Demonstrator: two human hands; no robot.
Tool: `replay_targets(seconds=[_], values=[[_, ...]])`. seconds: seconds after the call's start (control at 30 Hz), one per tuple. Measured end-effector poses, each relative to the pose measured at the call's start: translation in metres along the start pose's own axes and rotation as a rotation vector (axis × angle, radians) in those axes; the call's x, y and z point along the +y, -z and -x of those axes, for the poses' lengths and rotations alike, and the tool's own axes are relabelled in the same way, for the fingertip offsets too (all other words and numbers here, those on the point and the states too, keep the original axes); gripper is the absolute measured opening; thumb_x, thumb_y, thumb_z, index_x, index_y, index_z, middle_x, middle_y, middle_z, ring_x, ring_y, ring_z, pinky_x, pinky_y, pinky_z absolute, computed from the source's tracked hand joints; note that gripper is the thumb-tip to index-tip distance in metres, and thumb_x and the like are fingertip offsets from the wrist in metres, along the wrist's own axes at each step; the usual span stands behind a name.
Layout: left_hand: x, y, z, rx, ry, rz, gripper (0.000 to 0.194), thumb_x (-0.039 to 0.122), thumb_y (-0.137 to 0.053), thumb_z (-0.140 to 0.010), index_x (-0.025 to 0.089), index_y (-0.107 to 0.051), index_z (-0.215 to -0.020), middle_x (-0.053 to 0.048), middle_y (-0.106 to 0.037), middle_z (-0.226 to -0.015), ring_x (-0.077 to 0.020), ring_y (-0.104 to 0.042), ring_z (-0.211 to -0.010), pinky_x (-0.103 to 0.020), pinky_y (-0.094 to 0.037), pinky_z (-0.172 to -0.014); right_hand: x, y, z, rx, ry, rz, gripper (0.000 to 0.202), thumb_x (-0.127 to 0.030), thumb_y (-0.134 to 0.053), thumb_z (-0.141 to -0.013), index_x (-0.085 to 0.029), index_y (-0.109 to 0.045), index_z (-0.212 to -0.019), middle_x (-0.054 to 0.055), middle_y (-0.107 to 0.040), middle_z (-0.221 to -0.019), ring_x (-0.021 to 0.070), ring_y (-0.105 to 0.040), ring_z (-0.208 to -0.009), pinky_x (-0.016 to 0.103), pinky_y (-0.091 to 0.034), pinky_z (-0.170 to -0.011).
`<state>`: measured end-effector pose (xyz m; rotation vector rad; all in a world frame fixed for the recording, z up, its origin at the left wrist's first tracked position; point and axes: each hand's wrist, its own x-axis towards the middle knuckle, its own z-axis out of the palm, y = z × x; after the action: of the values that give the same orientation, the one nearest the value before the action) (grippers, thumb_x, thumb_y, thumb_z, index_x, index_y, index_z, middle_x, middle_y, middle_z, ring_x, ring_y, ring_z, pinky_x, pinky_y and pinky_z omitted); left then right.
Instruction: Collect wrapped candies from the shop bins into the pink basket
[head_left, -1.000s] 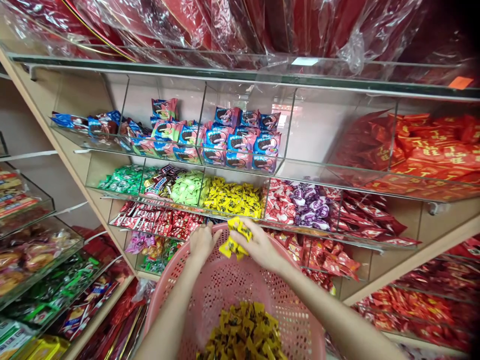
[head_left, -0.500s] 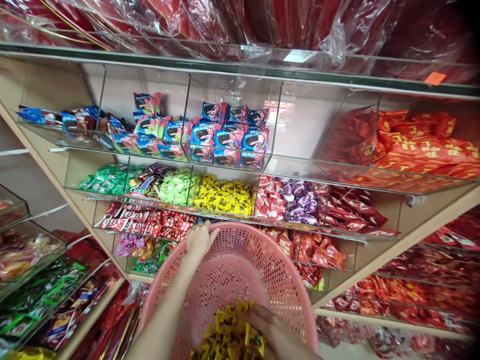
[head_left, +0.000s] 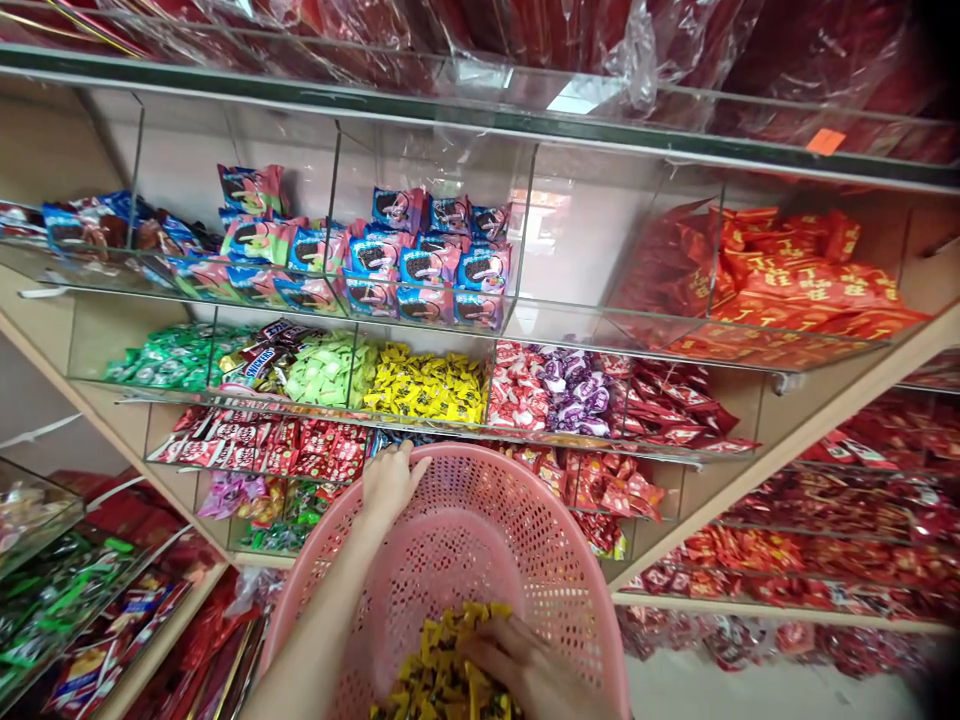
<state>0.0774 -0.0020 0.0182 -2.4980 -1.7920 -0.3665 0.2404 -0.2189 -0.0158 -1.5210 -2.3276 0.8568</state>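
My left hand (head_left: 391,490) grips the far rim of a round pink plastic basket (head_left: 450,555) with holes in its wall, its thumb resting inside the edge. A heap of yellow-wrapped candies (head_left: 427,665) lies in the near part of the basket. My right hand (head_left: 514,660) is down in this heap with its fingers curled over some candies; the fingertips are partly hidden among the wrappers. Beyond the basket, more yellow-wrapped candies (head_left: 427,385) fill a shelf compartment.
Clear-fronted shelves ahead hold blue-and-pink biscuit packs (head_left: 424,260), orange-red packets (head_left: 802,270), green-wrapped candies (head_left: 176,358) and purple-wrapped candies (head_left: 577,388). Another bin of green packets (head_left: 67,610) stands at the left. Red packets (head_left: 757,550) line lower shelves at the right.
The shelves have shifted left in view as the camera moved. My right hand has moved slightly left and deeper into the candies. My left hand still grips the rim.
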Motion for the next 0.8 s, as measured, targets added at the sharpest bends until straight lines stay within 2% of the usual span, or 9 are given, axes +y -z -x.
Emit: replay_targets(seconds=[0.2,0.3,0.43,0.63,0.8], values=[[0.002,-0.002,-0.002,0.011,-0.021,0.012,0.051,0.055,-0.021,-0.086,0.018,-0.054,-0.099,-0.010,-0.064,-0.092,-0.0236,-0.059,-0.088,-0.032,-0.040,-0.072,0.004,-0.012,0.000,0.007,0.022,0.206,0.040,-0.033,-0.043,-0.087,-0.036,-0.042,-0.127,0.005,-0.054,-0.121,0.0247,-0.052,-0.107,0.039,-0.045,-0.088],[0.003,-0.001,-0.002,-0.002,-0.008,0.019,0.051,0.055,-0.022,-0.086,0.018,-0.054,-0.100,-0.010,-0.064,-0.093,-0.0235,-0.059,-0.088,-0.032,-0.040,-0.073,0.009,-0.024,0.000,0.085,0.078,0.304,0.041,-0.035,-0.043,-0.087,-0.036,-0.041,-0.128,0.005,-0.056,-0.119,0.0257,-0.054,-0.104,0.042,-0.046,-0.087],[0.005,0.001,-0.002,-0.015,-0.006,0.021,0.050,0.055,-0.022,-0.086,0.018,-0.053,-0.100,-0.010,-0.064,-0.093,-0.0228,-0.059,-0.088,-0.031,-0.040,-0.073,0.016,-0.031,0.000,0.146,0.145,0.397,0.045,-0.039,-0.040,-0.089,-0.034,-0.034,-0.133,0.005,-0.055,-0.122,0.0243,-0.054,-0.105,0.041,-0.047,-0.086],[0.009,0.003,-0.003,-0.036,-0.009,0.013,0.047,0.053,-0.023,-0.086,0.019,-0.054,-0.098,-0.009,-0.063,-0.093,-0.0219,-0.059,-0.089,-0.030,-0.040,-0.072,0.023,-0.033,0.002,0.148,0.169,0.418,0.052,-0.038,-0.034,-0.091,-0.030,-0.019,-0.140,0.006,-0.046,-0.134,0.0256,-0.045,-0.119,0.042,-0.043,-0.093],[0.013,0.001,-0.004,-0.027,-0.031,0.004,0.047,0.053,-0.024,-0.086,0.019,-0.054,-0.097,-0.009,-0.063,-0.091,-0.0215,-0.059,-0.088,-0.030,-0.039,-0.073,0.031,-0.041,0.005,0.117,0.131,0.397,0.050,-0.037,-0.033,-0.091,-0.033,-0.019,-0.140,0.006,-0.042,-0.136,0.0279,-0.045,-0.120,0.045,-0.043,-0.092]])
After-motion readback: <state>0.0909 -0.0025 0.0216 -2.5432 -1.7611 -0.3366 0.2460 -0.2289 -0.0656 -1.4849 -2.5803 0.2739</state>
